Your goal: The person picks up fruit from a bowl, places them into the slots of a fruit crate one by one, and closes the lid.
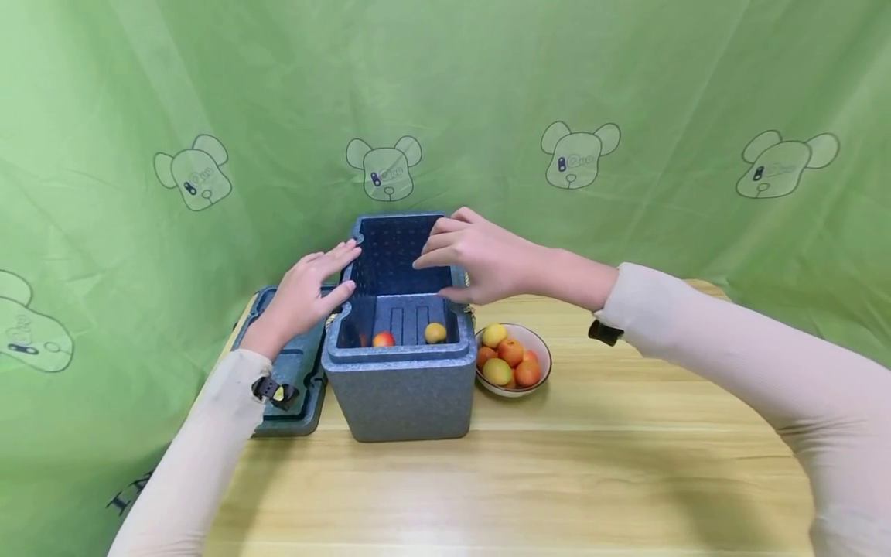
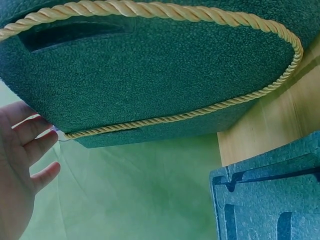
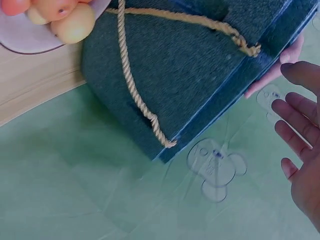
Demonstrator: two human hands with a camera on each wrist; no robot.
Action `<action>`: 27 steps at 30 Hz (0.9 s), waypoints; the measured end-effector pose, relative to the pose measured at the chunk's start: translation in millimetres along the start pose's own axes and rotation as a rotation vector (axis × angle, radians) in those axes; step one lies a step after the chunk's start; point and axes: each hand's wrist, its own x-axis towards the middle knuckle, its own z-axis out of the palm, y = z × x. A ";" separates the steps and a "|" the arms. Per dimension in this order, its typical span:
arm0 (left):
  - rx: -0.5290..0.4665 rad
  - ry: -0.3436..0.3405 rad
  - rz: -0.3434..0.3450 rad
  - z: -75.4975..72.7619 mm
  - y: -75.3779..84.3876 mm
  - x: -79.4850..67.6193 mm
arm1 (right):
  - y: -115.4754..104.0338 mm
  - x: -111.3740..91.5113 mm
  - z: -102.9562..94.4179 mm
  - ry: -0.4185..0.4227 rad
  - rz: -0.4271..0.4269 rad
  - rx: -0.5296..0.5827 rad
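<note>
A blue-grey foam box [image 1: 411, 402] stands uncovered, with a red-and-yellow fruit [image 1: 384, 340] and a yellow fruit [image 1: 435, 333] on its floor. My left hand [image 1: 299, 298] is at the box's left rim, fingers extended and fingertips right at the edge. Over the right rim hovers my right hand [image 1: 487, 259], fingers loosely bent with nothing between them. In the right wrist view, the right hand [image 3: 305, 120] shows apart from the box wall [image 3: 175, 75]. The left wrist view has the left hand [image 2: 20, 150] beside the box's upper edge.
Right of the box, a white bowl [image 1: 546, 363] holds several orange and yellow fruits [image 1: 510, 352]. The box lid [image 1: 306, 387] lies on the wooden table [image 1: 557, 480] to the left. Twisted rope [image 2: 170, 119] hangs along the box's sides. Green printed cloth [image 1: 480, 100] surrounds the table.
</note>
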 end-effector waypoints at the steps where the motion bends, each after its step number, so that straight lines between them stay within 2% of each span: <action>1: -0.002 0.000 0.001 0.2 0.1 -0.1 | 2.7 -4.3 -0.2 0.009 0.009 0.003; 9: -0.011 0.015 0.008 0.2 1.3 -1.0 | 21.0 -44.2 5.3 0.068 0.106 0.032; 19: -0.023 0.025 0.014 0.0 2.3 -1.8 | 32.7 -90.1 31.5 0.045 0.256 0.076; 27: -0.026 0.034 0.019 1.7 0.1 -1.0 | 35.5 -117.5 54.7 0.017 0.327 0.104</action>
